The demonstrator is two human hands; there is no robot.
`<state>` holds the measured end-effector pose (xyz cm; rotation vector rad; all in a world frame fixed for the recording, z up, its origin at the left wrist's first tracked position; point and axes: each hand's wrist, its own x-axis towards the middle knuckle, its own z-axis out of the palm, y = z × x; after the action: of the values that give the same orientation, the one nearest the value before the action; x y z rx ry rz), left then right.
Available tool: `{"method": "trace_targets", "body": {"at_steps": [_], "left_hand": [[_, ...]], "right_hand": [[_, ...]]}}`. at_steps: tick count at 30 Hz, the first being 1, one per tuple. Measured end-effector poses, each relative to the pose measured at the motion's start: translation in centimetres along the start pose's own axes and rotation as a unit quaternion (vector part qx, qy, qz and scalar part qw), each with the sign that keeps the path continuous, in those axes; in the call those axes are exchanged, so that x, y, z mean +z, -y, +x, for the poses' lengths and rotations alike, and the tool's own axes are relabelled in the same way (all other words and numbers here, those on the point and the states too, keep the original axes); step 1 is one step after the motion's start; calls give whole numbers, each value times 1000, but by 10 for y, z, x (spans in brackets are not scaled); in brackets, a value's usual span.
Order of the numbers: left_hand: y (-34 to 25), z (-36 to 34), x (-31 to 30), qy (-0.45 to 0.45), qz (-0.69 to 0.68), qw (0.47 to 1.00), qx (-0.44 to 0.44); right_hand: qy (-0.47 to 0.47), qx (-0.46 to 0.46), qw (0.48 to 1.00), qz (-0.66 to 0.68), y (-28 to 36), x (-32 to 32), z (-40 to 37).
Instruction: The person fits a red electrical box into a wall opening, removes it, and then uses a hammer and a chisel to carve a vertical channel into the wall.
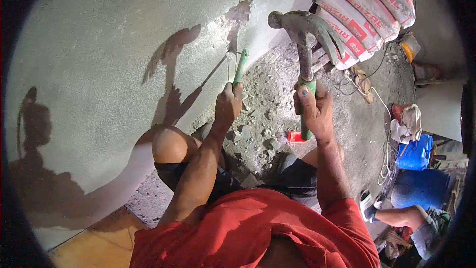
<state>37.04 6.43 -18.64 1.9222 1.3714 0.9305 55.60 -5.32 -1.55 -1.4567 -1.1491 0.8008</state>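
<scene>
Here, your right hand (315, 105) is closed around the green grip of a claw hammer (298, 24), the fingers wrapped fully and the thumb laid along the handle, with the head raised beyond your fist. Your left hand (229, 103) is also closed, gripping the near end of a slim green rod-shaped tool (241, 66), probably a chisel; its working tip is too unclear to make out. That tool stands up out of your left fist beside the wall (114, 30), its long axis pointing away from you and leaning slightly right at the far end. The hammer is to its right and well apart from it, its handle running roughly the same way, the blunt striking face turned left toward the wall and the split claw turned right. Of your two hands, the left is the nearer to the wall and to the broken patch (241, 11) in its plaster, which lies just past the rod's far end. Below your hands, rubble (258, 101) covers the floor along its edge against the wall, and a small red tray (296, 137) sits on the floor close to the hammer's butt. Stacked cement sacks (364, 12) lie beyond the hammer, toward the floor's far edge.
</scene>
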Motion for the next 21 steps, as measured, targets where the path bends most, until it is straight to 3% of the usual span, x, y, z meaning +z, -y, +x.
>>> {"method": "trace_targets", "body": {"at_steps": [2,4,8,10,11,14,16,17,18,19,21], "left_hand": [[-5,4,-3,9,-33,999,-27],[-9,8,-3,35,-48,990,-124],[3,12,7,-23,-50,995,-78],[-8,13,-8,79,-300,920,-240],[-14,12,-11,65,-306,922,-228],[-41,15,-35,102,-290,911,-275],[-23,14,-19,89,-244,923,-286],[16,12,1,39,-149,977,-150],[34,13,18,-7,-53,999,-3],[-5,16,-2,20,-147,972,-184],[31,20,13,61,-165,960,-217]], "right_hand": [[3,1,1000,-3,3,0,3],[17,-17,1000,-14,5,1,7],[15,-20,999,-35,1,11,15],[-11,-71,997,-30,-1,20,20],[1,-69,997,-18,3,24,22],[-3,-71,996,-49,-76,47,38],[17,0,961,-277,-114,58,59],[19,18,966,-256,-114,59,61],[11,37,971,-235,-114,58,61],[-9,18,971,-237,-124,53,64],[-32,32,987,-152,-101,43,57]]}}
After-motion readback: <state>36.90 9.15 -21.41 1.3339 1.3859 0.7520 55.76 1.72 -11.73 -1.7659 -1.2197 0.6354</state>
